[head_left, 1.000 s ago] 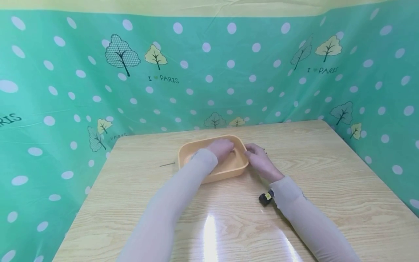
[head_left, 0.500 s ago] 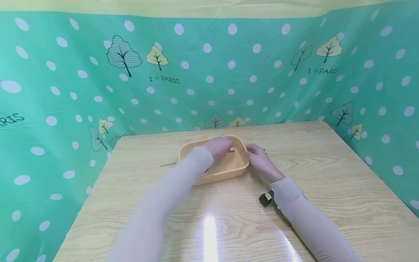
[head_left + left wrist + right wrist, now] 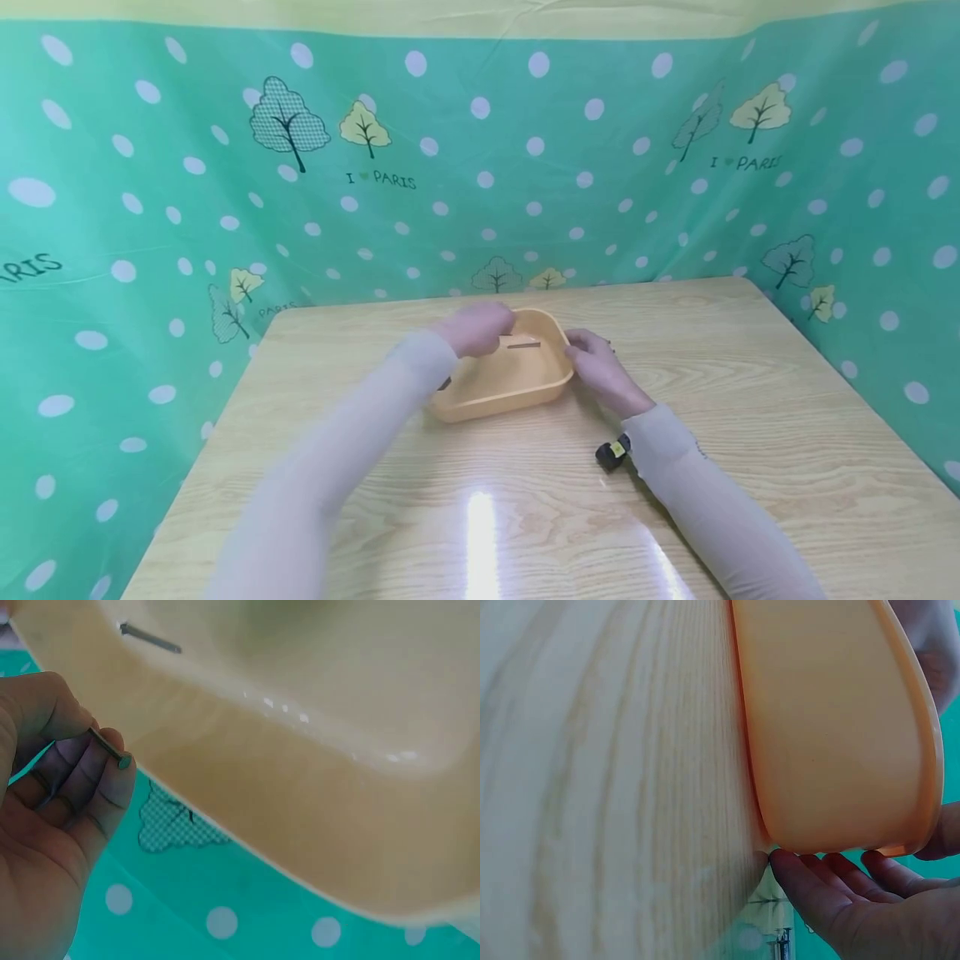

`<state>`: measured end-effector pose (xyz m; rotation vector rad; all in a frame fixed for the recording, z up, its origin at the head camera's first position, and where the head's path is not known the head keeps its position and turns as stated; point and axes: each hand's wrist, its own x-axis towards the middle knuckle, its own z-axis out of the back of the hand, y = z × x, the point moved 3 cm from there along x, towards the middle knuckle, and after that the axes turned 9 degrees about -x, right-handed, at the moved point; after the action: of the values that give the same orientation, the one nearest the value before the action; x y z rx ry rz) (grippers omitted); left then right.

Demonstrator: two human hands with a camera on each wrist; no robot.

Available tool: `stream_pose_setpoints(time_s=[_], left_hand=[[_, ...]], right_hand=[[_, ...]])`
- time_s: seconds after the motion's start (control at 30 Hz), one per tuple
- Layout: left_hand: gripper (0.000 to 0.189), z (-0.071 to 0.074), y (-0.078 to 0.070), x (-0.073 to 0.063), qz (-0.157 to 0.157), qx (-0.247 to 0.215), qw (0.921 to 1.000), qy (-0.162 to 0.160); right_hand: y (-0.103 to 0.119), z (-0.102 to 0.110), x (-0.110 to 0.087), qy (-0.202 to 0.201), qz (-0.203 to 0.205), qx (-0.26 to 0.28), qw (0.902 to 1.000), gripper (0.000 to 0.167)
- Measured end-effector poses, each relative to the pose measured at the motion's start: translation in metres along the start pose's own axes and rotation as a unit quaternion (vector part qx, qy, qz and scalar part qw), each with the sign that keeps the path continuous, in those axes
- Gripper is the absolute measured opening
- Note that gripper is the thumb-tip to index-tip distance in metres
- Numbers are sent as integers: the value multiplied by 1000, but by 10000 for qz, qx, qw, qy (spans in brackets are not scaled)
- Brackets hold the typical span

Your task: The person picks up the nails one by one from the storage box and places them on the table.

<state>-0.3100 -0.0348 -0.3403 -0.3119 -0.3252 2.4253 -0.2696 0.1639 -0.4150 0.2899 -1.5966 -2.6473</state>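
An orange plastic tray [image 3: 504, 406] with rounded corners stands on the table. My left hand [image 3: 480, 329] is above its far left part and pinches a nail [image 3: 111, 748] between thumb and fingers, head outward, seen in the left wrist view. Inside the tray a second nail [image 3: 523, 345] lies on the bottom, near the far wall. My right hand [image 3: 602, 372] grips the tray's right end. In the right wrist view its thumb [image 3: 943, 834] is at the rim and the other fingers lie against the outer wall.
The wooden table [image 3: 570, 517] has a glossy surface with light reflections. A green dotted curtain [image 3: 450, 158] with printed trees stands behind and along both sides. A small black camera [image 3: 613, 452] sits at my right wrist. My left sleeve [image 3: 352, 425] covers the table left of the tray.
My left hand has lifted from inside the tray and moved left, uncovering the nail on the bottom. The nail on the table at left is now hidden behind my sleeve. The right hand stays.
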Motion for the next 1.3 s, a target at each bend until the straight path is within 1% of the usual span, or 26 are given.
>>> stream_pose_setpoints(time_s=[0.1, 0.13, 0.3, 0.37, 0.43, 0.53, 0.63, 0.8, 0.93, 1.1, 1.3], left_hand=[[36, 3, 5, -6, 1, -152, 9999, -78], [36, 4, 7, -8, -45, -93, 9999, -129], [37, 8, 13, -21, -27, -171, 9993, -326], [36, 10, 15, -26, -73, -211, 9990, -397], [36, 11, 16, -30, -129, -183, 9987, -459], [33, 12, 19, -36, -239, -7, 9985, -502], [32, 11, 23, -43, -165, 105, 9986, -494], [32, 10, 31, -53, -14, 165, 9985, -517], [32, 9, 38, -61, -1, 209, 9980, -589], [34, 11, 45, -74, 46, 85, 9976, -686], [32, 6, 53, -86, 147, 244, 9968, -742]], right_hand=[[1, 0, -1, -27, 46, 11, 10000, 47], [2, 0, -1, -35, 54, 31, 10000, 47], [4, 0, -2, -16, 37, 94, 9999, 47], [4, 0, -2, -1, 42, 76, 10000, 48], [3, 0, -2, -4, 24, 69, 10000, 48], [3, 1, -2, -21, 6, 30, 10000, 47], [3, 1, -2, -15, -15, 46, 10000, 47], [3, 0, -1, 5, 15, 141, 9999, 47], [3, -1, -1, 19, 30, 235, 9997, 47], [3, 0, -1, 59, 49, 264, 9996, 47], [2, 0, -1, 66, 64, 232, 9997, 47]])
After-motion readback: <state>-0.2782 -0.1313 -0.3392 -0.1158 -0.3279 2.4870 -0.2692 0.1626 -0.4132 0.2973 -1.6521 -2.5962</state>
